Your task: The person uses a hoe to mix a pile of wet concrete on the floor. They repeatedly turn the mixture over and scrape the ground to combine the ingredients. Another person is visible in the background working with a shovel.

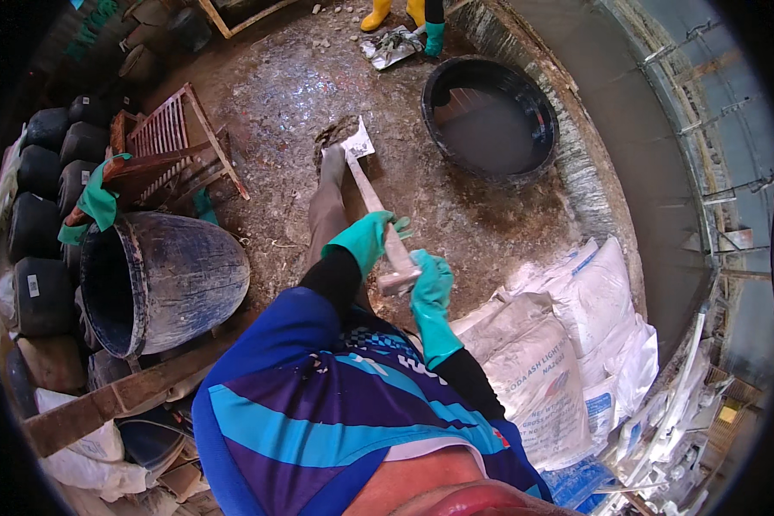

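Observation:
A shovel (371,191) with a pale wooden shaft slants down before me. Its shiny metal blade (360,140) rests on the wet, dirty floor beside a dark clump of muck (337,131). My left hand (365,238), in a green rubber glove, is closed round the lower shaft. At the crosspiece on the shaft's top end is my right hand (431,291), gloved alike; its fingers curl against the grip and are partly hidden. My outstretched leg (327,206) ends in a greyish boot right by the blade.
A black round tub (490,129) of murky liquid stands ahead right, beside a low wall (606,185). White sacks (533,370) lie at my right. To the left are a tipped barrel (176,279), a wooden chair (167,146) and stacked dark jerrycans (38,224). Another person's yellow boots (378,15) show ahead.

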The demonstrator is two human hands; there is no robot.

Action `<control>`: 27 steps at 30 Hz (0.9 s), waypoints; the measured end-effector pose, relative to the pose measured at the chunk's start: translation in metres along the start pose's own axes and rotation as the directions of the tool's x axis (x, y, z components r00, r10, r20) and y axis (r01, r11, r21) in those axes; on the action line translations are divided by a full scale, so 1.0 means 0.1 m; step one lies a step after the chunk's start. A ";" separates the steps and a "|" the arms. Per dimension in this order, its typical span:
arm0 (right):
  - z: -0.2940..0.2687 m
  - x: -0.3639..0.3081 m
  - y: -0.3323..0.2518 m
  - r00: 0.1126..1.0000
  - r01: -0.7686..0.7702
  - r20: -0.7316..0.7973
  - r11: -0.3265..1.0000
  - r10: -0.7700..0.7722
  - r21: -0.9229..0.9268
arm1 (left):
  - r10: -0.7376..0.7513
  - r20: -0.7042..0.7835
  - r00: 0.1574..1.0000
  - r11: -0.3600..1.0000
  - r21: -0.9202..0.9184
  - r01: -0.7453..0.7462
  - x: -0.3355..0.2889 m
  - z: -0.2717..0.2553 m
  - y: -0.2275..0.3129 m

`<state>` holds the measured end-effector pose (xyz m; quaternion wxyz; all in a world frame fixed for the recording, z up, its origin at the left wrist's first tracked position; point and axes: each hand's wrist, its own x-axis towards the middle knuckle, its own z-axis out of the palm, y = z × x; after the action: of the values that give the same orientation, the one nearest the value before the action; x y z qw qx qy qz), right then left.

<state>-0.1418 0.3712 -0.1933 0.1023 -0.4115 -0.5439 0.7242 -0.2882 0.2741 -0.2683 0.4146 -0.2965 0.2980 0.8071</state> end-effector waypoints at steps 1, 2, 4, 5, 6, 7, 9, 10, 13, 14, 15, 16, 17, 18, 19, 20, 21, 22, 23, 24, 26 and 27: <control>0.01 0.07 -0.18 0.999 0.007 -0.035 0.999 -0.009 -0.036 | -0.040 -0.042 0.998 0.999 0.035 0.041 -0.01 0.17 -0.01; 0.02 0.06 -0.35 0.993 -0.056 -0.102 0.998 0.053 -0.025 | -0.077 -0.084 0.994 0.994 0.068 0.082 -0.04 0.31 -0.02; 0.03 -0.16 -0.65 0.957 -0.191 -0.225 0.982 0.185 -0.006 | -0.120 -0.099 0.988 0.992 0.020 0.122 -0.01 0.41 -0.10; -0.26 -0.12 -0.36 0.958 -0.231 -0.161 0.971 0.237 0.059 | -0.101 -0.012 0.995 0.993 0.053 0.101 -0.01 0.31 -0.16; -0.41 0.06 -0.03 0.954 -0.273 -0.082 0.950 0.287 0.155 | -0.097 -0.019 0.995 0.994 0.045 0.098 0.19 0.15 -0.34; -0.10 -0.05 -0.18 0.903 -0.323 -0.223 0.923 0.367 0.210 | -0.061 -0.190 0.980 0.998 -0.032 0.056 0.44 0.01 -0.59; 0.08 -0.20 -0.32 0.804 -0.400 -0.371 0.884 0.465 0.243 | -0.107 -0.243 0.964 0.991 -0.109 0.083 0.45 -0.13 -0.85; 0.01 -0.19 -0.21 0.802 -0.440 -0.338 0.870 0.492 0.222 | -0.110 -0.265 0.958 0.987 -0.143 0.074 0.52 -0.14 -0.82; 0.04 -0.30 -0.06 0.745 -0.510 -0.348 0.823 0.569 0.252 | -0.173 -0.270 0.947 0.982 -0.119 0.145 0.91 -0.55 -0.48; 0.10 -0.28 -0.08 0.725 -0.531 -0.360 0.809 0.588 0.252 | -0.167 -0.254 0.953 0.982 -0.134 0.136 1.11 -0.72 -0.36; 0.26 -0.22 -0.07 0.584 -0.535 -0.487 0.759 0.649 0.369 | -0.222 -0.256 0.941 0.968 -0.171 0.182 1.32 -0.80 -0.19; 0.22 -0.16 0.02 0.569 -0.556 -0.473 0.739 0.672 0.381 | -0.277 -0.256 0.926 0.950 -0.219 0.223 1.51 -0.85 -0.05; 0.10 -0.13 0.16 0.552 -0.576 -0.460 0.717 0.695 0.392 | -0.331 -0.254 0.909 0.927 -0.266 0.264 1.62 -0.90 0.00; -0.05 -0.11 0.28 0.542 -0.626 -0.379 0.662 0.750 0.413 | -0.345 -0.271 0.899 0.930 -0.231 0.287 1.69 -0.89 0.00; -0.20 -0.10 0.38 0.524 -0.681 -0.293 0.600 0.800 0.419 | -0.352 -0.291 0.890 0.932 -0.193 0.306 1.75 -0.89 0.01; -0.20 -0.17 0.44 0.524 -0.644 -0.429 0.672 0.736 0.365 | -0.349 -0.318 0.882 0.936 -0.167 0.310 1.76 -0.92 0.01; -0.10 -0.19 0.47 0.525 -0.608 -0.544 0.736 0.655 0.299 | -0.190 -0.271 0.944 0.982 -0.043 0.185 1.77 -1.20 -0.17; -0.09 -0.12 0.61 0.528 -0.530 -0.668 0.818 0.525 0.224 | -0.291 -0.327 0.899 0.953 -0.016 0.302 1.70 -0.96 -0.07; -0.12 -0.18 0.66 0.504 -0.485 -0.761 0.863 0.409 0.142 | -0.313 -0.365 0.877 0.945 -0.029 0.325 1.64 -1.01 -0.06; -0.33 -0.29 0.73 0.589 -0.509 -0.712 0.860 0.383 0.041 | -0.340 -0.413 0.845 0.935 -0.054 0.350 1.54 -1.09 -0.13; -0.79 -0.48 0.88 0.738 -0.503 -0.586 0.852 0.335 -0.147 | -0.322 -0.372 0.871 0.946 -0.147 0.287 1.29 -0.84 -0.15; -0.68 -0.39 0.75 0.621 -0.414 -0.677 0.898 0.396 0.145 | -0.291 -0.347 0.891 0.955 -0.165 0.248 1.26 -0.76 -0.07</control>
<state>-0.0462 0.3662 -0.2448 0.1268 -0.7640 -0.3680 0.5146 -0.3251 0.2846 -0.4102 0.4414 -0.5044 0.2786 0.6879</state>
